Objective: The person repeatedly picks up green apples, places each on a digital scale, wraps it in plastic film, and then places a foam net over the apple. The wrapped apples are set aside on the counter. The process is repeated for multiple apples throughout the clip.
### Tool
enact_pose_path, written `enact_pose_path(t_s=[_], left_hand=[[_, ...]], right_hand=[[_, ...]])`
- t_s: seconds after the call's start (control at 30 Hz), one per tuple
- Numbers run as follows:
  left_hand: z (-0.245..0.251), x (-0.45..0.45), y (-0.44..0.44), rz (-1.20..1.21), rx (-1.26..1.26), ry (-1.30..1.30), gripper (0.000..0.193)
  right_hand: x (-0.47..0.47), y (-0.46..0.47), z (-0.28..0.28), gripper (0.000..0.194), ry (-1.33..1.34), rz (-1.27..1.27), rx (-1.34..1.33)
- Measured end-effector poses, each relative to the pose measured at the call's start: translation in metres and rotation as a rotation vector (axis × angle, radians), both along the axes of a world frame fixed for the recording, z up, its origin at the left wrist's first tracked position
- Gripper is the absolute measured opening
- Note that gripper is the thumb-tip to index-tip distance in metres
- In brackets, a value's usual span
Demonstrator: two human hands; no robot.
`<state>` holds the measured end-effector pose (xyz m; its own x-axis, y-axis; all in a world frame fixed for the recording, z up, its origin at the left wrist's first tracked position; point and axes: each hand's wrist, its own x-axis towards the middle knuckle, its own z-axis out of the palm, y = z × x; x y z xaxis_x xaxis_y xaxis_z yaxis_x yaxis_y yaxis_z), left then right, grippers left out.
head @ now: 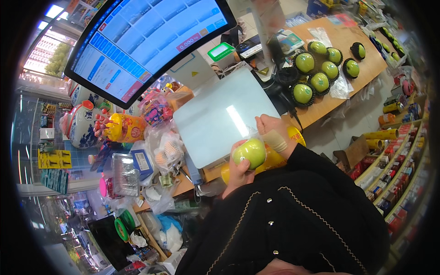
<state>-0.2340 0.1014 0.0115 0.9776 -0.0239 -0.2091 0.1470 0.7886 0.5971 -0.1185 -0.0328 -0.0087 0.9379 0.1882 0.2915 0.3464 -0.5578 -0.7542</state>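
A green apple (252, 153) is held in my left hand (239, 171), low over the near edge of a pale, smooth scale plate (223, 117). My right hand (273, 130), with a beige patch on the wrist, is curled closed just above and right of the apple. Clear plastic film (253, 132) shows between that hand and the apple, and its fingers appear closed on it. Several green apples in black foam nets, one of them (303, 93), sit on the wooden counter (367, 65) to the right. A yellow bag (271, 160) lies behind both hands.
A large lit screen (151, 41) stands beyond the plate at upper left. A black scanner-like device (283, 98) with a cable is at its right edge. On the left are a lollipop tub (125, 128), net-wrapped fruit (169, 153) and a clear tray (126, 174). Packed shelves (388, 165) stand at right.
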Motion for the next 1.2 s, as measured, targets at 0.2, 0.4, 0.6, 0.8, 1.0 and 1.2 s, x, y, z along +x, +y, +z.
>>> enact_pose_path(t_s=[0.2,0.4,0.6,0.8,1.0,1.2], left_hand=[[0.006,0.001,0.006,-0.172,0.229,-0.063,0.084],[0.016,0.008,0.024,-0.373,0.434,-0.106,0.083],[0.038,0.012,0.032,-0.505,0.698,-0.139,0.085],[0.039,0.007,0.035,-0.490,0.840,-0.143,0.079],[0.035,0.000,0.036,-0.303,0.855,-0.096,0.079],[0.034,0.004,0.039,-0.301,1.011,-0.011,0.086]], right_hand=[[-0.011,0.018,-0.007,0.032,0.325,0.171,0.117],[-0.012,0.013,0.001,0.030,0.295,0.255,0.154],[-0.007,0.016,-0.006,0.036,0.526,0.477,0.284],[-0.024,0.025,-0.006,0.038,1.121,0.407,0.718],[-0.017,-0.007,0.016,0.044,1.249,0.420,0.797],[-0.029,-0.036,0.029,0.068,1.101,0.694,0.784]])
